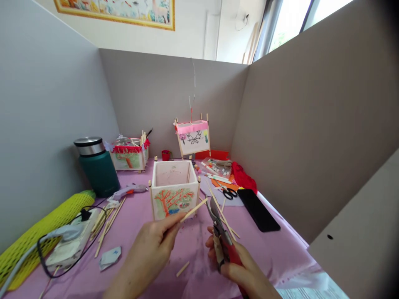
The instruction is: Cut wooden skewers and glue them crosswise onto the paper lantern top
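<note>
Pinching a stick (195,210) between thumb and fingers of the left hand (154,246). Gripping cutters (220,232) in the curled right hand (249,270), near the stick's tip.

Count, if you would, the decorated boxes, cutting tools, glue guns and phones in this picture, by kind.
Decorated boxes: 3 (near box, red-fringed box, wire-topped box)
Cutting tools: 2 (pruning shears, black-handled scissors)
Glue guns: 1 (lilac glue gun)
Phones: 1 (black phone)
Total: 7

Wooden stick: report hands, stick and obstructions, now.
Left hand pinching wooden stick. Right hand gripping red-handled cutters. Stick tip near blades. Painted box just beyond.
</note>
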Available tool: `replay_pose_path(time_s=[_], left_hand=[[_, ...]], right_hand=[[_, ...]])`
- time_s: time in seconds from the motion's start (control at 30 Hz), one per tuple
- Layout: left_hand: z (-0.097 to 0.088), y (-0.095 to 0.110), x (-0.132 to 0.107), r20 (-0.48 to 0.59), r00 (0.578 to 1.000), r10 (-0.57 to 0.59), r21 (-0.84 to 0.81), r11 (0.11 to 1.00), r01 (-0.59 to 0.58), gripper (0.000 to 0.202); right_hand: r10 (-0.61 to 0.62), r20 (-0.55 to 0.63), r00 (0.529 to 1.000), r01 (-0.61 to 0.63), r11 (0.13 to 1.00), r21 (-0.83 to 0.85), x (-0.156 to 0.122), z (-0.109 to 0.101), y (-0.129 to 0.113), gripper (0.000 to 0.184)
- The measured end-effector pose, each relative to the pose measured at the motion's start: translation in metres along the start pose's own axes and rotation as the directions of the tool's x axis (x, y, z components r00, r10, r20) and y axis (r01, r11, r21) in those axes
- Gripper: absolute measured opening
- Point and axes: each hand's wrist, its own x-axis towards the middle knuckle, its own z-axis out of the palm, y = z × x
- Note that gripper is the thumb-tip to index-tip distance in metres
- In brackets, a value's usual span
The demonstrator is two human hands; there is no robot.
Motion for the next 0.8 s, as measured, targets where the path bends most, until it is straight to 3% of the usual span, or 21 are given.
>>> replay_pose_path(time_s=[0.2, 0.8], left_hand=[[-0.0051, 0.0008, -0.0023, 0.021, 0.999, 0.024, 0.123, 0.992, -0.027, 0.038], [-0.0078, 0.0044, -0.0036, -0.016, 0.999, 0.038, 0.246, 0.969, -0.033, 0.035]], right_hand=[[-0.010, 0.022, 1.000, 0.010, 1.000, 0.023, 0.0013, -0.0021, 0.0038, 0.055], [0.010, 0.005, 1.000, -0.010, 1.000, -0.017, 0.0015, 0.0034, -0.0022, 0.049]])
